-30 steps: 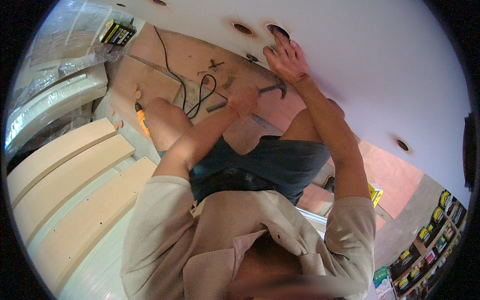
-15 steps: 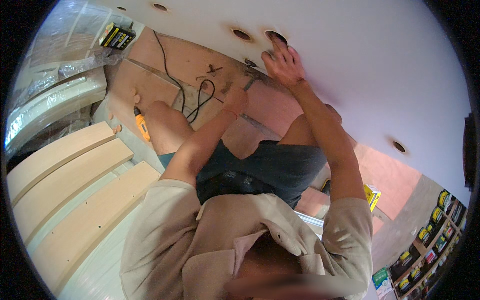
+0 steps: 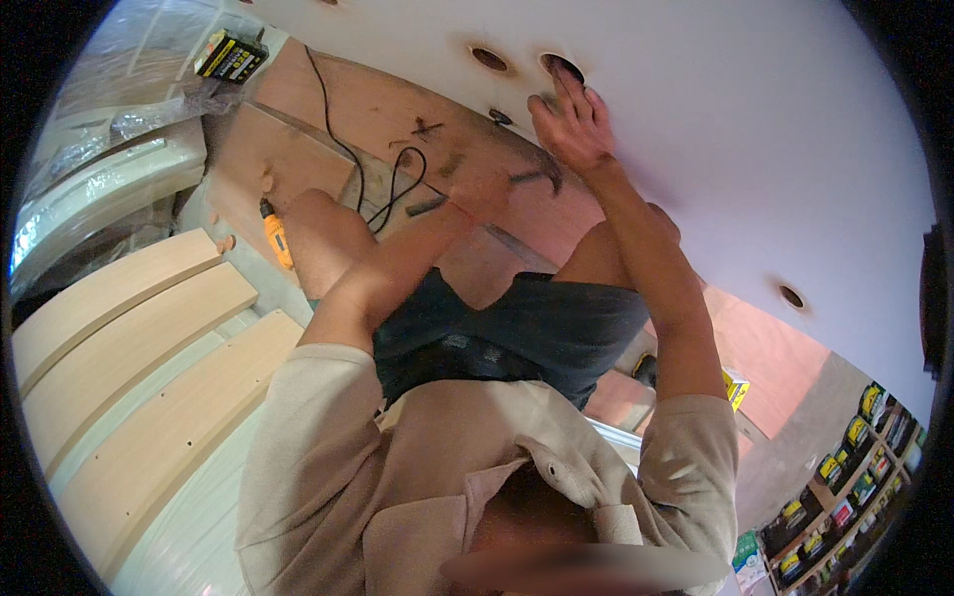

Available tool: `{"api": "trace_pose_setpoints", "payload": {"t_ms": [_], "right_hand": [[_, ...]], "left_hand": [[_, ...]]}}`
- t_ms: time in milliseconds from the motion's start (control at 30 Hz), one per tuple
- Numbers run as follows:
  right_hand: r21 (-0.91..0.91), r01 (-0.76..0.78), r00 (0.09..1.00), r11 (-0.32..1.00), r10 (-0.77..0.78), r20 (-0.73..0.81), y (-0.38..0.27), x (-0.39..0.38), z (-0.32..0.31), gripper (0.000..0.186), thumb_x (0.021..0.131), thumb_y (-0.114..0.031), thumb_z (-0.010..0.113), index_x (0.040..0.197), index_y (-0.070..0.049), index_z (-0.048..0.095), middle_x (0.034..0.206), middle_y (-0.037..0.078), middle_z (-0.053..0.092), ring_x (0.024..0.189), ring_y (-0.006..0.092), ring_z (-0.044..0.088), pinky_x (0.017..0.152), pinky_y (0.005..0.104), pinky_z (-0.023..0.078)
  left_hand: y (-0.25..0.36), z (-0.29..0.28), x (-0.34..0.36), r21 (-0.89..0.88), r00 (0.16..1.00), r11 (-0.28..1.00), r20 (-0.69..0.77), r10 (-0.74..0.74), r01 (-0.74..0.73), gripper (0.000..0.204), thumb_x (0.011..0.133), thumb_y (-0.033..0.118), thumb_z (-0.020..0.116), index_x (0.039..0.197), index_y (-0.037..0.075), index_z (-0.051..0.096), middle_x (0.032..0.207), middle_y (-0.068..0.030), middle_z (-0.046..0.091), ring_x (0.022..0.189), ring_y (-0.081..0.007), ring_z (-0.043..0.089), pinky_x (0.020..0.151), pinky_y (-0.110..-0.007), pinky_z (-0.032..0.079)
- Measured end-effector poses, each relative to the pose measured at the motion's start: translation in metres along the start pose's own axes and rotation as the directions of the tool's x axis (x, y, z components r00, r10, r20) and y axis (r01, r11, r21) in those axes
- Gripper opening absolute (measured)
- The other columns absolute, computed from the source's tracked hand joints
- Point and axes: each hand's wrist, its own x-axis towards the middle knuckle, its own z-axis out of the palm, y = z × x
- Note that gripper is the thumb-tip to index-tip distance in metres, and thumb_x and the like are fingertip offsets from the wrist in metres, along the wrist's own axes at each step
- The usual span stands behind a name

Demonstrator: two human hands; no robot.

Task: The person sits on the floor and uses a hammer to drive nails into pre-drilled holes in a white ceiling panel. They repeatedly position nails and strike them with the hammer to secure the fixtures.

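Observation:
My left hand (image 3: 484,191) is closed around the dark handle of a hammer (image 3: 529,177). Its handle end sticks out on the left side of the fist, and a curved claw-like head is at the right, close to the large white panel (image 3: 735,129). My right hand (image 3: 576,127) is up against that panel with its fingers apart. Two fingers reach to a round dark hole (image 3: 563,68), and their tips are partly hidden inside it. Another hole with a brown-stained rim (image 3: 488,60) lies to the left.
An orange power tool (image 3: 276,236) rests left of my knee, near small wooden discs (image 3: 227,243). A black cord (image 3: 338,139) loops over the floor boards. Curved wooden slats (image 3: 169,407) lie at left. Shelves of small boxes (image 3: 845,487) stand at lower right.
The left hand and hammer have moved slightly right, and more of the hammer now shows. My right hand keeps its fingers at the same hole. The view has shifted a little.

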Motion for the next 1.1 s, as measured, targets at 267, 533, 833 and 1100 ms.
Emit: {"api": "trace_pose_setpoints", "payload": {"t_ms": [267, 533, 833, 1100], "right_hand": [[-0.071, 0.009, 1.000, 0.997, -0.009, -0.005, 0.000, 0.005, -0.004, 0.010, 0.085, -0.027, 0.068, 0.095, -0.029, 0.067, 0.144, 0.006, 0.059, 0.136, 0.0185, 0.050, 0.103, 0.0402, 0.041], [0.061, 0.000, 1.000, 0.998, -0.001, 0.021, -0.002, 0.002, -0.006, 0.017, 0.093, -0.023, 0.057, 0.110, -0.020, 0.062, 0.159, 0.013, 0.043, 0.145, 0.0277, 0.044, 0.118, 0.0448, 0.037], [-0.169, 0.029, 0.999, 0.985, -0.036, -0.035, -0.001, 0.003, -0.005, 0.013, 0.082, -0.028, 0.068, 0.094, -0.032, 0.066, 0.143, 0.003, 0.060, 0.132, 0.0159, 0.053, 0.100, 0.0364, 0.040], [-0.202, -0.037, 0.996, 0.979, 0.020, -0.084, -0.006, 0.006, -0.001, 0.011, 0.083, -0.026, 0.067, 0.092, -0.033, 0.066, 0.138, 0.004, 0.062, 0.132, 0.0165, 0.052, 0.097, 0.0373, 0.043]], "left_hand": [[-0.049, 0.012, -0.009, -0.326, 0.964, 0.917, -0.056, -0.261, 0.229, 0.045, 0.096, 0.036, 0.057, 0.113, -0.005, 0.067, 0.105, -0.0261, 0.072, 0.095, -0.0428, 0.071, 0.084, -0.051, 0.055], [-0.070, 0.013, -0.044, -0.744, 0.899, 0.663, -0.225, -0.375, 0.090, 0.073, 0.099, 0.063, 0.051, 0.103, -0.009, 0.065, 0.081, -0.0229, 0.067, 0.076, -0.0334, 0.065, 0.075, -0.044, 0.051], [-0.026, 0.026, -0.004, -0.727, 0.802, 0.679, -0.341, -0.490, 0.105, 0.064, 0.105, 0.054, 0.048, 0.088, -0.006, 0.064, 0.075, -0.0242, 0.066, 0.070, -0.0378, 0.068, 0.066, -0.047, 0.051], [-0.033, 0.029, 0.006, -0.672, 0.796, 0.683, -0.230, -0.560, 0.287, 0.060, 0.105, 0.049, 0.050, 0.087, -0.007, 0.064, 0.078, -0.0286, 0.068, 0.074, -0.0439, 0.068, 0.070, -0.049, 0.054]]}}
